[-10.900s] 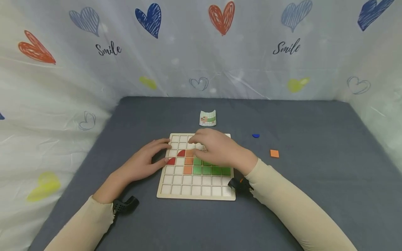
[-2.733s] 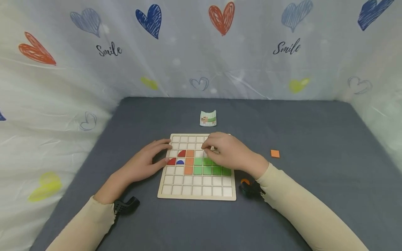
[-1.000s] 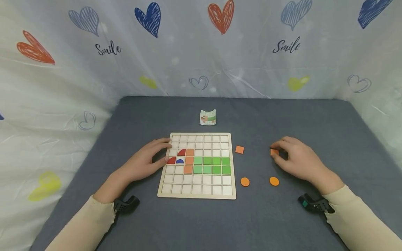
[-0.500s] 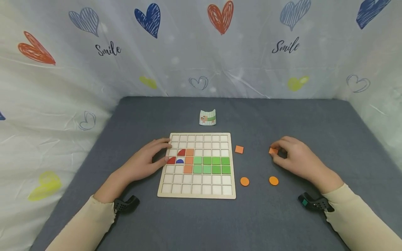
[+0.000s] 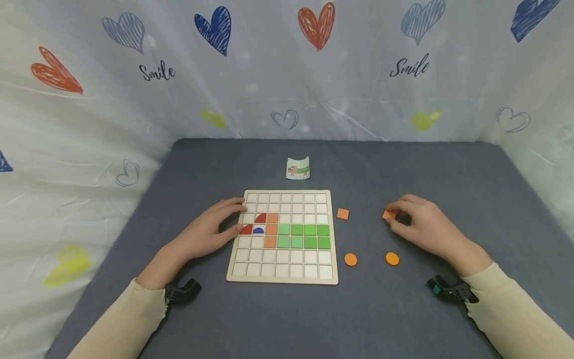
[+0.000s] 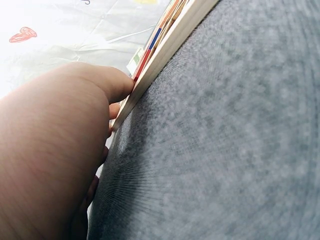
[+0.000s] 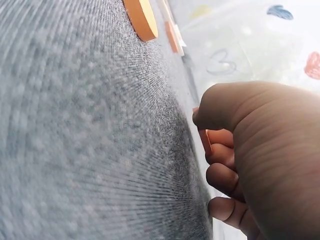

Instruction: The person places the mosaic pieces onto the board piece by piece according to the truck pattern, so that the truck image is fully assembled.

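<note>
My left hand [image 5: 208, 229] rests at the left edge of the wooden grid board [image 5: 282, 277], fingers extended, thumb touching near a red quarter-circle tile [image 5: 246, 230]. Off to the right, my right hand [image 5: 421, 224] pinches an orange square tile [image 5: 388, 215] between thumb and fingers; the right wrist view shows the tile [image 7: 205, 141] tilted and partly hidden. On the board lie another red quarter-circle tile [image 5: 261, 218], a blue half-circle tile [image 5: 258, 231], a column of orange squares [image 5: 271, 229] and two rows of green squares [image 5: 297, 242].
A second orange square tile [image 5: 343, 214] lies just right of the board. Two orange round tiles, one near the board [image 5: 351, 260] and one below my right hand [image 5: 392, 259], lie on the grey cloth. A small pattern card [image 5: 298, 168] stands behind the board.
The blue half-circle went from the table onto the board. My right hand left the board for the orange square on the right, which has since shifted slightly left. My left hand stayed put.
</note>
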Demonstrator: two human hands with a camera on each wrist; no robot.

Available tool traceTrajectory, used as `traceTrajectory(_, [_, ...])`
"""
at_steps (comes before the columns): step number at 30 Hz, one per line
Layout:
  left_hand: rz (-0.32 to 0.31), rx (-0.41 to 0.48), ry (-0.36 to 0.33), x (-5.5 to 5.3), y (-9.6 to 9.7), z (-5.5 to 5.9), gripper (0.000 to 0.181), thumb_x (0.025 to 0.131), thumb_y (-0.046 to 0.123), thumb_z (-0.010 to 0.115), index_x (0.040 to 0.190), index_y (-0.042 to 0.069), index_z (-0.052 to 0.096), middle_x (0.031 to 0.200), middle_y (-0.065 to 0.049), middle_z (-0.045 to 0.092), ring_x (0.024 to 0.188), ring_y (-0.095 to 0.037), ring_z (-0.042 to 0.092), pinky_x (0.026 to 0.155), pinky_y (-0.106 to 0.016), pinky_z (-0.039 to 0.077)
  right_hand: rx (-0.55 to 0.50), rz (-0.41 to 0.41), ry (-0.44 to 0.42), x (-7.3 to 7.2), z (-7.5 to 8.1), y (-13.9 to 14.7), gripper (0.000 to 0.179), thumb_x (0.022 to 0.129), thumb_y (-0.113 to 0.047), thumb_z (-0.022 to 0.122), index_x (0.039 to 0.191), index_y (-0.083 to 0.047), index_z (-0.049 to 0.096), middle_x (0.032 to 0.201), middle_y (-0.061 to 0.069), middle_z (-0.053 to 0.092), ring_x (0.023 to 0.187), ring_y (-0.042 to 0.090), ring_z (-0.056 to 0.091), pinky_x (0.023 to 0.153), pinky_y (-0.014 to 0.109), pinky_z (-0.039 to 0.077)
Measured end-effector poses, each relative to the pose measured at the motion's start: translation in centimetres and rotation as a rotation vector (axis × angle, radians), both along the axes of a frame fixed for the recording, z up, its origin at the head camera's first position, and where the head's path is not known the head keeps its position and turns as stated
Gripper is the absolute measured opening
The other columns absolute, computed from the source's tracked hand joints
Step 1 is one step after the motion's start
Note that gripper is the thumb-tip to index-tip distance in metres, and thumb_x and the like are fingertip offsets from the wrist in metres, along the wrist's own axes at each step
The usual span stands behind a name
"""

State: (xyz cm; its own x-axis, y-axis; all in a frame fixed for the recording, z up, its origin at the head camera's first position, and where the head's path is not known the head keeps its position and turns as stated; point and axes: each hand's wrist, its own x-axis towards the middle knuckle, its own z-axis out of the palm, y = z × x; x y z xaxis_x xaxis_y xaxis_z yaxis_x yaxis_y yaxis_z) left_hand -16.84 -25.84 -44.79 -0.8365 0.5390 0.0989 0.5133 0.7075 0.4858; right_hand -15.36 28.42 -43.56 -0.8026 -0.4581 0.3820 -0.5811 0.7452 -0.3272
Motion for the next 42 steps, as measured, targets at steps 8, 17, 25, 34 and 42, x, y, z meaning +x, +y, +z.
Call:
traceTrajectory(8, [-0.003, 0.005, -0.005, -0.1, 0.1, 0.3, 0.054, 0.112, 0.047, 0.065, 0.157, 0.019, 0.057, 0.174, -0.004, 0.038, 0.162, -0.032, 0.032, 0.134, -0.055, 0.02, -0.031, 0.025, 0.009, 0.2, 0.7, -0.9, 0.025, 0.091, -0.005, 0.087, 0.114, -0.013, 0.082, 0.107, -0.007, 0.07, 0.09, 0.009, 0.062, 0.072, 0.034, 0.056])
traceTrajectory(17, [0.0, -0.003, -0.014, 0.0, 0.1, 0.2, 0.054, 0.112, 0.048, 0.064, 0.157, 0.019, 0.058, 0.174, -0.004, 0.039, 0.163, -0.032, 0.031, 0.134, -0.057, 0.021, -0.05, 0.048, -0.065, 0.7, 1.2, -3.9, 0.022, 0.094, -0.009, 0.084, 0.116, -0.014, 0.081, 0.11, -0.007, 0.07, 0.094, 0.012, 0.063, 0.075, 0.04, 0.058])
traceTrajectory(25, [0.003, 0.009, -0.014, 0.0, -0.1, 0.2, 0.052, 0.112, 0.045, 0.065, 0.157, 0.019, 0.058, 0.174, -0.004, 0.039, 0.163, -0.034, 0.03, 0.133, -0.06, 0.021, -0.09, 0.204, -0.055, 1.0, 1.6, -8.1, 0.015, 0.097, -0.016, 0.085, 0.111, -0.015, 0.08, 0.108, -0.01, 0.068, 0.093, 0.013, 0.064, 0.075, 0.035, 0.058])
traceTrajectory(34, [0.013, 0.007, -0.016, 0.1, -0.1, 0.0, 0.054, 0.111, 0.047, 0.065, 0.157, 0.02, 0.057, 0.174, -0.005, 0.039, 0.163, -0.033, 0.031, 0.134, -0.057, 0.02, -0.073, 0.375, -0.038, 1.5, 2.0, -13.2, 0.011, 0.099, -0.016, 0.081, 0.11, -0.014, 0.081, 0.105, -0.01, 0.069, 0.093, 0.013, 0.063, 0.081, 0.03, 0.055])
traceTrajectory(42, [0.009, -0.002, -0.012, 0.0, 0.1, 0.0, 0.055, 0.112, 0.047, 0.064, 0.158, 0.019, 0.057, 0.174, -0.006, 0.038, 0.163, -0.035, 0.03, 0.131, -0.064, 0.024, -0.07, 0.484, -0.034, 1.8, 1.9, -18.0, 0.012, 0.096, -0.013, 0.078, 0.108, -0.016, 0.079, 0.103, -0.009, 0.067, 0.095, 0.009, 0.061, 0.084, 0.027, 0.056])
